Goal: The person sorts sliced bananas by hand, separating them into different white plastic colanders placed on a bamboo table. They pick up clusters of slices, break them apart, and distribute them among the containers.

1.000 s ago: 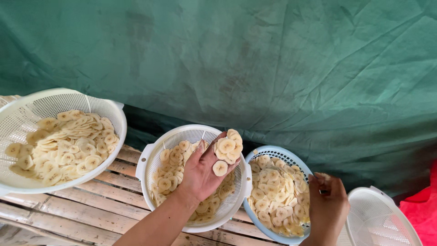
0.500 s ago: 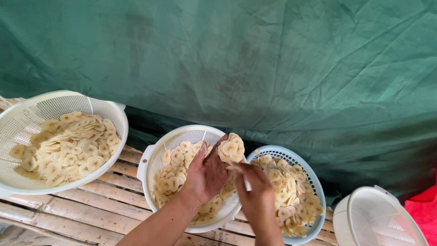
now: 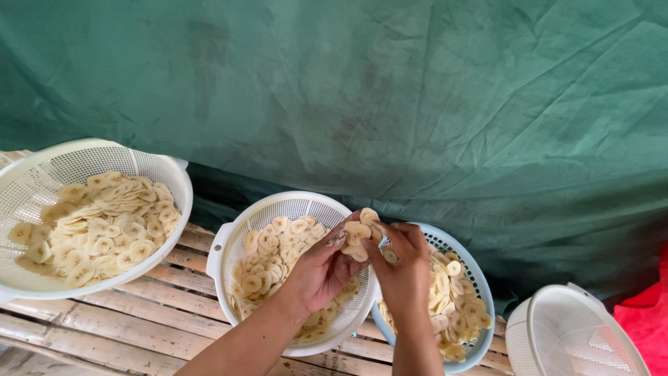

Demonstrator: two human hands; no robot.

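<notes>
My left hand holds a clump of pale banana slices above the middle white colander, which has several slices in it. My right hand meets the left at the clump, its fingers pinching a slice off it. Under the right hand sits a light blue colander also filled with slices.
A larger white colander full of slices stands at the left on the bamboo slat table. An upturned white colander lies at the lower right beside red cloth. A green tarp hangs behind.
My right hand rose from the blue colander's right side and came left to join the left hand at the clump of slices. The left hand lowered slightly.
</notes>
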